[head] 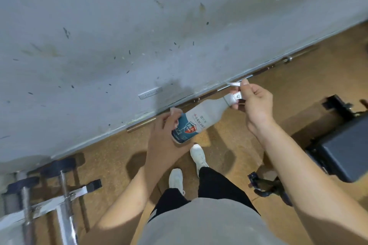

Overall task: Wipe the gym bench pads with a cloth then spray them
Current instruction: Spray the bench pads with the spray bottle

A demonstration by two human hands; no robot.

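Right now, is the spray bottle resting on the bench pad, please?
No, the left hand and right hand hold the bottle over the floor, apart from the pad.

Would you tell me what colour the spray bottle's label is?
Spray bottle label: blue with a red shield badge; head view.

A: Where do we have the bottle (196, 120)?
B: Slanted between our hands — base in our left hand (165, 141), head in our right hand (254, 101), higher and further right.
A: And around us?
B: The wall (139, 26) ahead, a bar (140, 125) along its foot. The bench (346, 145) on our right, rack (39, 195) at lower left — our shoes (198, 156) on the floor (111, 145) beneath the bottle.
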